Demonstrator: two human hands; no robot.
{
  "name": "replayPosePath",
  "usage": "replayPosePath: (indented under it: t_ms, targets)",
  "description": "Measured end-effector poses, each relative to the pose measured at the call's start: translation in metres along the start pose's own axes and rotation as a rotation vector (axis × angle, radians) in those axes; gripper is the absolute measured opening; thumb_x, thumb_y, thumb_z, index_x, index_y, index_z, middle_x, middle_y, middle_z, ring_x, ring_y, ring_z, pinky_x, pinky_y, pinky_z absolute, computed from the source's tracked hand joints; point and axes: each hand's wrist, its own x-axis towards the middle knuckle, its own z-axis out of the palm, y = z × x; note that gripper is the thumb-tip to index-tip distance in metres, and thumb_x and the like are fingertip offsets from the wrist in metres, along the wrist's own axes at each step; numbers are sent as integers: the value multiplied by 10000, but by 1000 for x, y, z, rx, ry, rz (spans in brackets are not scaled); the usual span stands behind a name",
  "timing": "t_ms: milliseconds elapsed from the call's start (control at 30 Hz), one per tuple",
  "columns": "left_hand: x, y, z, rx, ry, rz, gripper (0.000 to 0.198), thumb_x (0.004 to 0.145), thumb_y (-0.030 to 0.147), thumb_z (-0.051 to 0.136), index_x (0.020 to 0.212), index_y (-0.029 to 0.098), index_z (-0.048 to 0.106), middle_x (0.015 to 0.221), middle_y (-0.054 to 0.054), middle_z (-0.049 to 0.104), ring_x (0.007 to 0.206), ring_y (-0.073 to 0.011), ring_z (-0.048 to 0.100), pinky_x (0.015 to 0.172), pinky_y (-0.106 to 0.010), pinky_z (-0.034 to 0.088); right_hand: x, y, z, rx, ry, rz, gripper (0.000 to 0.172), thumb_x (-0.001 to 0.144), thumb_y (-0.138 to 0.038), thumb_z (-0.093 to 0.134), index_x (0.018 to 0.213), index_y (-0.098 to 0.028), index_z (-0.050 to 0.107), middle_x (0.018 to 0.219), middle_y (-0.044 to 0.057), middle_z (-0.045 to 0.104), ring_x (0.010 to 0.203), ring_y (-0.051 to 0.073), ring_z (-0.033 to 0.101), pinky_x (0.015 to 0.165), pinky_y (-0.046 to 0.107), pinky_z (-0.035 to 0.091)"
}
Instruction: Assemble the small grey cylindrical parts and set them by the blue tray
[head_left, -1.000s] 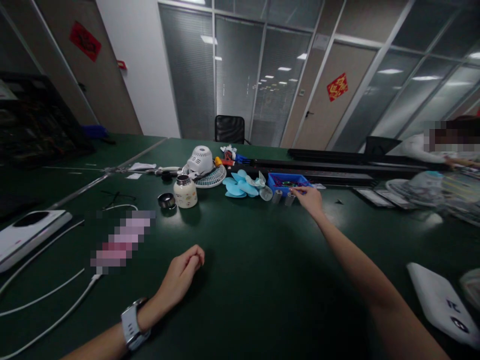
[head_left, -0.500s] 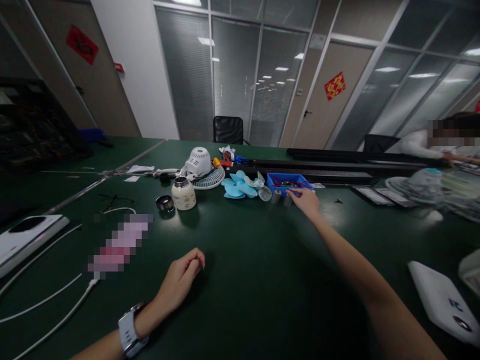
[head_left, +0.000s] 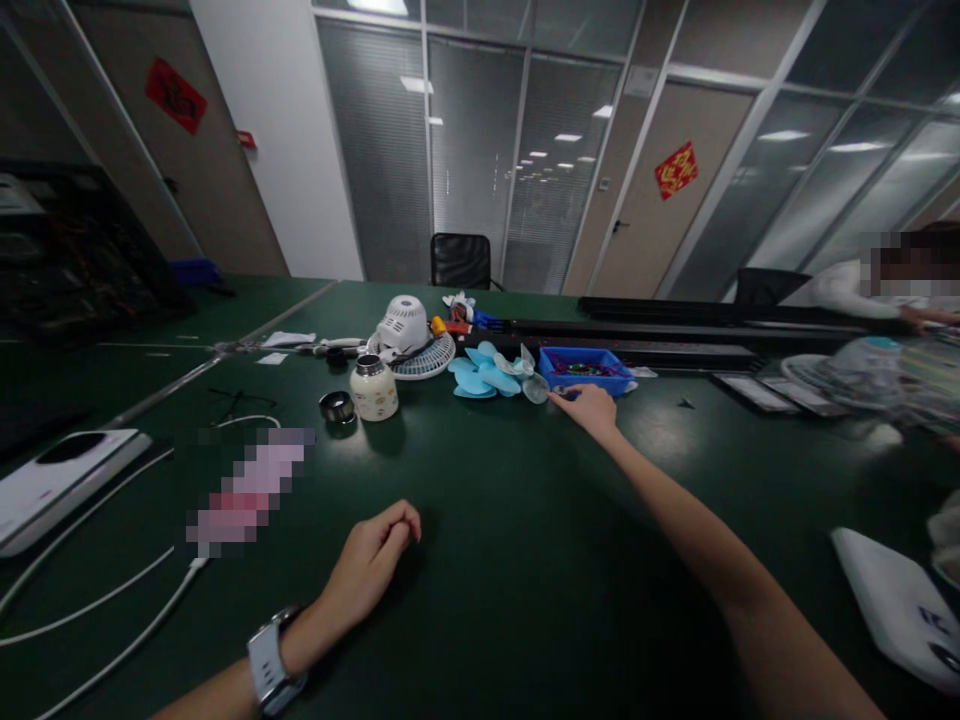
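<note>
My left hand [head_left: 375,555] rests on the green tabletop, fingers curled in with nothing visible in them. My right hand [head_left: 591,408] reaches out to the front of a blue bin [head_left: 592,384] holding thin coloured wires. Its thumb and fingers come together low over the table, and they hide the spot where two small grey metal cylinders showed earlier. What sits between the fingertips is too covered to make out. Just left of them lie light-blue fan blades [head_left: 480,372] and a clear fan blade [head_left: 535,388].
A white fan body [head_left: 403,328] lies by its round grille [head_left: 427,360]. Nearer are a cream flask [head_left: 373,390] and a dark cup-like lid [head_left: 337,407]. White cables [head_left: 142,590] cross the left side. A white device [head_left: 896,605] lies at right; another person [head_left: 847,290] sits beyond.
My right hand has shifted a little left along the bin's front, and its fingers now cover the grey cylinders. My left hand stays put, still curled. The view has turned slightly.
</note>
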Motion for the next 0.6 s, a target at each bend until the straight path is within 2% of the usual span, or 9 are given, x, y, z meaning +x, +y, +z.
replayPosePath:
  t_ms: [67, 133, 233, 300, 367, 467, 533, 600]
  targets:
    - [-1, 2, 0, 6, -8, 3, 270, 935, 286, 368, 828, 199, 600, 596, 44, 498, 563, -153, 512, 555, -250, 369, -18, 0, -6, 66, -43, -92, 551, 719, -663, 614, 950, -186, 763, 741, 81, 703, 732, 230, 653, 619, 283, 447]
    - [-3, 7, 0, 1, 3, 27, 247, 950, 308, 385, 978, 204, 607, 652, 31, 568, 617, -165, 569, 597, -261, 415, -46, -6, -12, 165, -116, -203, 563, 708, -679, 617, 937, -185, 762, 621, 31, 642, 600, 175, 589, 543, 257, 385]
    - [-5, 18, 3, -10, 59, 110, 273, 942, 327, 469, 1183, 221, 539, 931, -34, 693, 892, -204, 650, 809, -327, 476, -98, -26, -18, 336, -258, -385, 541, 708, -667, 641, 957, -200, 752, 555, -22, 552, 489, 109, 447, 478, 238, 278]
    - [-6, 24, 7, -29, 80, 151, 350, 917, 321, 541, 1253, 234, 491, 1108, -68, 694, 1061, -226, 631, 944, -385, 451, -131, -44, -19, 445, -360, -490, 510, 708, -635, 672, 973, -206, 745, 548, -44, 508, 471, 86, 382, 468, 233, 242]
    - [-7, 28, 12, -54, 77, 173, 431, 893, 314, 596, 1295, 245, 455, 1191, -79, 680, 1136, -234, 612, 1011, -423, 424, -158, -62, -16, 540, -426, -566, 471, 702, -591, 705, 968, -204, 740, 534, -64, 456, 466, 74, 352, 470, 227, 234]
    - [-7, 29, 20, -49, 83, 202, 444, 864, 308, 645, 1276, 237, 493, 1163, -91, 702, 1157, -253, 610, 1043, -460, 411, -182, -85, -7, 631, -428, -651, 350, 679, -479, 755, 877, -192, 728, 526, -82, 402, 476, 67, 351, 496, 219, 254]
    - [-5, 28, 23, -36, 101, 195, 339, 850, 313, 661, 1168, 223, 584, 1117, -100, 715, 1127, -270, 629, 1024, -469, 436, -188, -94, -1, 642, -405, -692, 270, 658, -422, 771, 768, -186, 699, 528, -85, 394, 489, 66, 363, 518, 216, 270]
    - [-3, 28, 24, -63, 129, 158, 252, 838, 319, 672, 1062, 210, 632, 1103, -100, 710, 1059, -264, 668, 982, -447, 485, -189, -98, 2, 634, -395, -705, 280, 650, -440, 772, 718, -186, 675, 522, -86, 385, 490, 66, 365, 520, 217, 267]
